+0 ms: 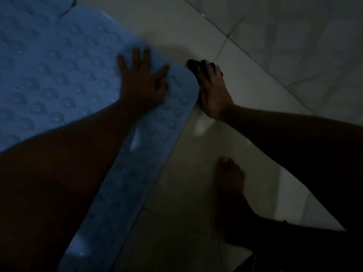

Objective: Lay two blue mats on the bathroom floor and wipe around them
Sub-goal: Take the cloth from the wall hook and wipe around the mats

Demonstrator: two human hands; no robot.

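On the bathroom floor point(196, 154), a blue suction-cup mat point(49, 75) is laid flat; a second mat's edge point(29, 4) is seen at top left. The left hand point(143, 83) is spread open, palm down, holding nothing, pressed on the mat near its rounded corner. The right hand point(214, 95) is laid over a dark cloth point(193, 64) on bare tile, touching that corner, fingers mostly straight. The mat edge runs diagonally from the corner back toward the person; the wipe is judged best taken along it by the right hand, which is nearer.
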